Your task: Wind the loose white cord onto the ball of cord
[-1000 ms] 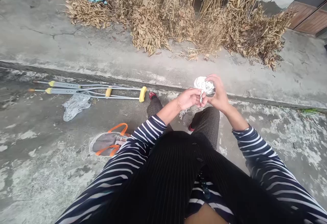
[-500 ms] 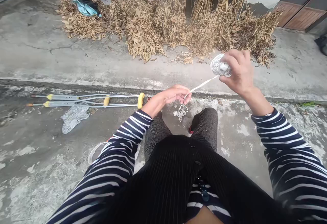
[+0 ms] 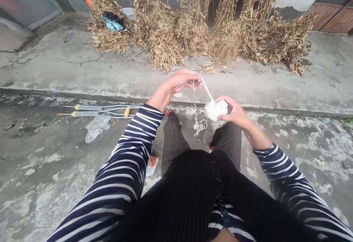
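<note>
My right hand (image 3: 234, 113) grips a wound ball of white cord (image 3: 215, 109), held over the ground in front of my knees. From the ball a taut length of white cord (image 3: 207, 89) runs up to my left hand (image 3: 186, 81), whose fingers pinch it. Below the left hand the cord's loose part hangs down and ends in a small tangled heap (image 3: 199, 126) between my feet. The ball's far side shows; its right edge is hidden by the fingers.
A pair of crutches (image 3: 110, 112) lies at the left beside a crumpled clear plastic bag (image 3: 96, 126). A raised concrete step (image 3: 82, 73) crosses ahead, with bundles of dried stalks (image 3: 165, 39) leaning on the wall. A dark and light blue cloth (image 3: 114, 22) rests on them.
My right hand has brought the ball of cord down and to the left. My left hand has risen, and the cord between them now slopes the other way.
</note>
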Demonstrator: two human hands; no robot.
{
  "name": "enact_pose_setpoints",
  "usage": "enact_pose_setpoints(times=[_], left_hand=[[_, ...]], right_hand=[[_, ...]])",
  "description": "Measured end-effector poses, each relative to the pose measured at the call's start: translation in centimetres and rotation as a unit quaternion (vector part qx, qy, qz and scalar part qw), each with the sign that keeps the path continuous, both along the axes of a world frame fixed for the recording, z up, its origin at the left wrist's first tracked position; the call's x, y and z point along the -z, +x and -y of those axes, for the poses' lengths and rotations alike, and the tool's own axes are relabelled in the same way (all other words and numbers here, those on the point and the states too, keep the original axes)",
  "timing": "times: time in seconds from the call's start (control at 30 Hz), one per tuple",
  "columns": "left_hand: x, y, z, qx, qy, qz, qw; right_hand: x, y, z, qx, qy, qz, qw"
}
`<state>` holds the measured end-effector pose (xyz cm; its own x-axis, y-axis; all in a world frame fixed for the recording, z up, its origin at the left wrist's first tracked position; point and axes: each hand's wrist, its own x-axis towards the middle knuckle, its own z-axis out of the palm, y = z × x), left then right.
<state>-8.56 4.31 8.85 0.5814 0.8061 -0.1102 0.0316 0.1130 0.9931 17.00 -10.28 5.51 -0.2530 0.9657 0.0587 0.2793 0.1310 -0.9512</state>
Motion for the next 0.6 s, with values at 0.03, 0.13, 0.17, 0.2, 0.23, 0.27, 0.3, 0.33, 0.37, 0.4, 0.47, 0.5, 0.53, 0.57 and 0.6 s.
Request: enact_pose_setpoints(times=[0.03, 0.13, 0.17, 0.2, 0.23, 0.27, 0.3, 0.33, 0.37, 0.4, 0.47, 0.5, 0.53, 0.57, 0.6], left_hand=[[0.3, -0.2, -0.2, -0.006, 0.0, -0.008, 1.0], [0.8, -1.2, -0.4, -0.024, 0.0, -0.02, 1.0], [0.8, -1.6, -0.3, -0.022, 0.003, -0.024, 0.999], [0.8, -2.0, -0.3, -0.016, 0.008, -0.031, 0.999], [0.7, -2.5, -0.2, -0.007, 0.014, -0.04, 0.999], [0.6, -2.9, -0.2, 0.001, 0.02, -0.048, 0.999], [0.5, -3.2, -0.3, 0.004, 0.025, -0.054, 0.998], [0.6, -3.5, -0.4, 0.0, 0.029, -0.059, 0.998], [0.7, -3.8, -0.5, -0.009, 0.031, -0.063, 0.997], [0.9, -4.0, -0.5, -0.02, 0.031, -0.066, 0.997], [1.8, -4.1, -0.5, -0.031, 0.018, -0.068, 0.997], [2.4, -4.1, -0.3, -0.03, 0.006, -0.066, 0.997], [3.0, -4.0, 0.0, -0.024, -0.009, -0.06, 0.998], [3.6, -3.8, 0.3, -0.016, -0.025, -0.05, 0.998], [4.3, -3.6, 0.7, -0.004, -0.039, -0.036, 0.999]], right_hand=[[0.2, -0.7, -0.1, 0.011, 0.004, 0.003, 1.0], [1.5, -2.6, -0.6, 0.065, -0.002, 0.078, 0.995], [2.1, -3.2, -0.7, 0.076, -0.012, 0.101, 0.992], [2.6, -3.7, -0.9, 0.077, -0.023, 0.114, 0.99], [3.0, -4.2, -1.0, 0.071, -0.032, 0.118, 0.99], [3.2, -4.6, -1.1, 0.057, -0.04, 0.113, 0.991], [3.2, -5.0, -1.1, 0.039, -0.047, 0.107, 0.992], [3.0, -5.3, -1.1, 0.018, -0.051, 0.1, 0.994], [2.6, -5.5, -1.1, -0.005, -0.055, 0.084, 0.995], [1.9, -5.6, -1.0, -0.026, -0.064, 0.055, 0.996], [0.3, -5.6, -1.0, -0.058, -0.089, -0.027, 0.994], [-0.6, -5.4, -1.2, -0.064, -0.099, -0.068, 0.991], [-1.6, -5.1, -1.4, -0.066, -0.102, -0.101, 0.987], [-2.6, -4.8, -1.9, -0.064, -0.094, -0.119, 0.986], [-3.6, -4.5, -2.5, -0.062, -0.074, -0.122, 0.988]])
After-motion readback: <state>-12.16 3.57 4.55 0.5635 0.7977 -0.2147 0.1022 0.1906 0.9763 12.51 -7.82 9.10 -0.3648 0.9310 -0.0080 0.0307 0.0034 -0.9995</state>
